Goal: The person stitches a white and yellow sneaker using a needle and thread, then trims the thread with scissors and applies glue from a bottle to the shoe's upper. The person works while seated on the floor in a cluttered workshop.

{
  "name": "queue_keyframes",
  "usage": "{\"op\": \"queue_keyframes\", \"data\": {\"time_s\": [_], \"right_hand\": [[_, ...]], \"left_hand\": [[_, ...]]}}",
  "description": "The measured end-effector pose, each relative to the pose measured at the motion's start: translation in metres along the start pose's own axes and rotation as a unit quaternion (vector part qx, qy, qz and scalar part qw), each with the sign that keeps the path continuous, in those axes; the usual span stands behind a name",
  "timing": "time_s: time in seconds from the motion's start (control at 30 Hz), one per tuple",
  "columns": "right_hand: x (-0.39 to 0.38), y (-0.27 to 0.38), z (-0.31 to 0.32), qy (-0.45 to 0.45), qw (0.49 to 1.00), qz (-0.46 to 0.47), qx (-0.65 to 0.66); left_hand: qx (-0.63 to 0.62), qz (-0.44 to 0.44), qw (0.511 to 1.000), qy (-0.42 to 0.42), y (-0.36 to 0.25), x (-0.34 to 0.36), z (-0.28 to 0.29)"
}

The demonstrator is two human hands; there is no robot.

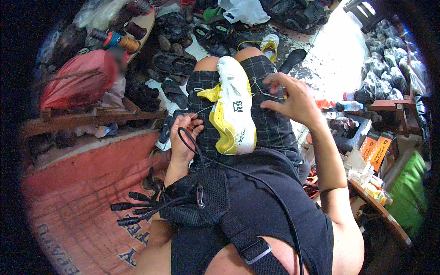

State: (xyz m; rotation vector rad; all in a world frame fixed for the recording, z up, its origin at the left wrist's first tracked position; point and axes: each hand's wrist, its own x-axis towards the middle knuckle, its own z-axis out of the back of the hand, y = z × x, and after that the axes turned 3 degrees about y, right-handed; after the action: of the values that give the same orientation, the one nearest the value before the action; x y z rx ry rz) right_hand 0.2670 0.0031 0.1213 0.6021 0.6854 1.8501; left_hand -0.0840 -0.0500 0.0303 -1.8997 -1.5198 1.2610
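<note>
A white and yellow sports shoe [236, 107] lies lengthwise on its side on my lap, over dark checked shorts. My left hand [185, 133] is beside it at the left, fingers closed on a thin white thread [201, 110] that runs toward the shoe. My right hand [290, 101] is raised at the shoe's right, thumb and forefinger apart and curved. Near those fingers are a loose loop of thread [256, 87] and a small yellowish thing, partly hidden and too small to name. A black cable [195, 146] loops beside my left hand.
Footwear [208, 41] lies on the floor ahead. Thread spools [128, 43] and a red bag [78, 80] are at left, above a wooden bench edge [91, 120]. Bagged items [385, 68], bottles [350, 106], orange boxes [376, 149] and a wooden board [380, 211] crowd the right.
</note>
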Motion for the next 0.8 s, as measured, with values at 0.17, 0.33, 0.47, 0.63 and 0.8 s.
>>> {"op": "queue_keyframes", "data": {"time_s": [0.17, 0.33, 0.47, 0.63, 0.8], "right_hand": [[0.009, -0.008, -0.031, -0.026, 0.993, 0.108, 0.028], [0.005, -0.031, -0.031, 0.049, 0.960, 0.184, 0.204], [-0.010, -0.020, -0.005, 0.268, 0.748, -0.015, 0.607], [-0.021, 0.027, 0.016, 0.093, 0.957, 0.090, -0.260], [0.000, 0.022, -0.007, 0.085, 0.948, 0.120, -0.284]], "left_hand": [[0.018, -0.001, 0.999, 0.027, 0.000, 0.000, -0.006], [0.241, 0.017, 0.967, 0.077, -0.005, 0.000, -0.014], [0.306, -0.001, 0.941, 0.142, -0.001, 0.004, -0.024], [0.284, -0.054, 0.949, 0.124, 0.010, -0.002, -0.031], [0.245, -0.056, 0.962, 0.106, 0.016, -0.007, -0.019]]}}
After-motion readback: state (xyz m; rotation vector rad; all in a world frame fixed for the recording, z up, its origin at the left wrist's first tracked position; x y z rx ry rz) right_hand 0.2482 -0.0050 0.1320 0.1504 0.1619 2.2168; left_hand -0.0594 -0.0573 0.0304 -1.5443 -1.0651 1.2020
